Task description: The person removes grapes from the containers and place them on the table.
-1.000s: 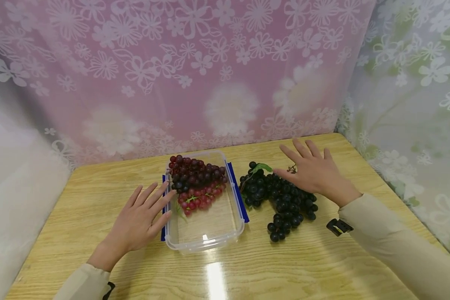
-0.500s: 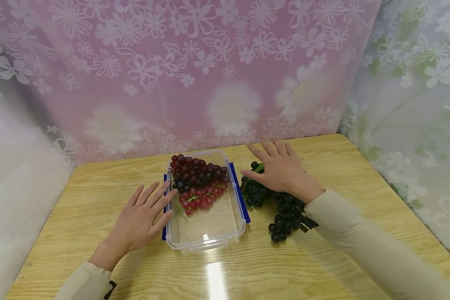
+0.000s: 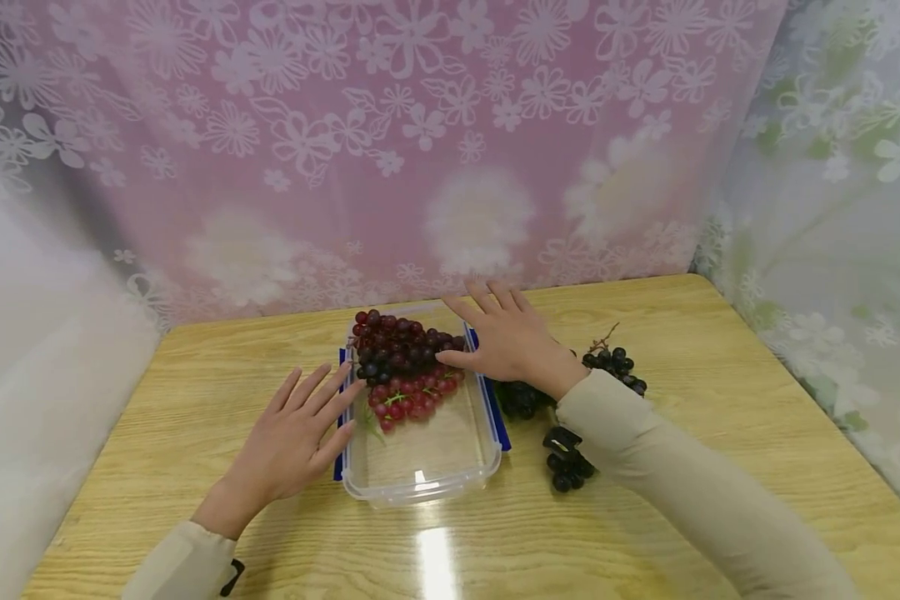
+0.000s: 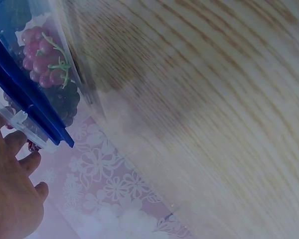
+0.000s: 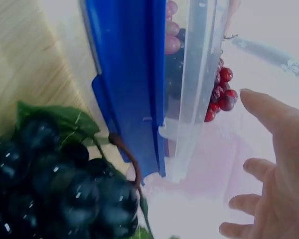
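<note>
**Grapes in and beside my box**

My clear plastic box point(image 3: 420, 467) with blue clips sits open on the desk, red grapes point(image 3: 405, 367) heaped in its far half. Black grapes point(image 3: 570, 467) lie just right of it, partly hidden under my sleeve.

We've got the container point(image 3: 420, 483) sitting mid-table point(image 3: 682, 333), one grape bunch point(image 3: 405, 371) in its far half. A second bunch point(image 3: 615, 367) lies on the table just right of it. Our left hand point(image 3: 292, 442) rests against the container's left side, our right hand point(image 3: 506, 342) above its far right edge.
</note>
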{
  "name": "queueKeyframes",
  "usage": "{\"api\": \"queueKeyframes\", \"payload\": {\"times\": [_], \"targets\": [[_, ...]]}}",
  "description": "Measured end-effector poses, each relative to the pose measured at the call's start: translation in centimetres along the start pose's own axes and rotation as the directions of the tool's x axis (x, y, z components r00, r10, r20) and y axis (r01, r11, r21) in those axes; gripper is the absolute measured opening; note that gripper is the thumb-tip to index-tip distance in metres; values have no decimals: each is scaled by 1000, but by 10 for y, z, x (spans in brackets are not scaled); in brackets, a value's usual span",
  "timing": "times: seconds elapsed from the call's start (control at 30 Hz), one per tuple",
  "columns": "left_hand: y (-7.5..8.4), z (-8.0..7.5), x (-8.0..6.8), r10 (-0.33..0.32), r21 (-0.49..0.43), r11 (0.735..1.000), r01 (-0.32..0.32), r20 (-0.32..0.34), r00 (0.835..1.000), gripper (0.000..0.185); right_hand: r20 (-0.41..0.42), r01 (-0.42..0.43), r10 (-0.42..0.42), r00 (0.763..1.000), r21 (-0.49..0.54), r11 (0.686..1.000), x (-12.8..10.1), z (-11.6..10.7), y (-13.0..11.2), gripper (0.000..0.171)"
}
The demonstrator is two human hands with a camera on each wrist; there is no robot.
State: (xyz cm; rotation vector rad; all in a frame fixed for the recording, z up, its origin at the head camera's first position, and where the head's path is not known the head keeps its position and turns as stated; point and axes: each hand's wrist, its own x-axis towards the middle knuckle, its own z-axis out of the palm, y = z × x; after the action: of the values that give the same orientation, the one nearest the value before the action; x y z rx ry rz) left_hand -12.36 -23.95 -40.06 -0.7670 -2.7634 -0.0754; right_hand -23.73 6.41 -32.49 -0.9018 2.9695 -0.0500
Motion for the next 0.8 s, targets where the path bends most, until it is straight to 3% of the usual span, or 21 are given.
{"api": "queueKeyframes", "payload": {"times": [0.3, 0.8], "targets": [[0, 0, 1, -1, -1, 1000, 1, -7, 1000, 55, -17, 128, -127, 992, 52, 990, 26, 5, -22, 75], [-1, 2, 0, 9, 8, 1000, -8, -33, 999, 54, 137, 223, -235, 962, 94, 970, 55, 0, -46, 62]]}}
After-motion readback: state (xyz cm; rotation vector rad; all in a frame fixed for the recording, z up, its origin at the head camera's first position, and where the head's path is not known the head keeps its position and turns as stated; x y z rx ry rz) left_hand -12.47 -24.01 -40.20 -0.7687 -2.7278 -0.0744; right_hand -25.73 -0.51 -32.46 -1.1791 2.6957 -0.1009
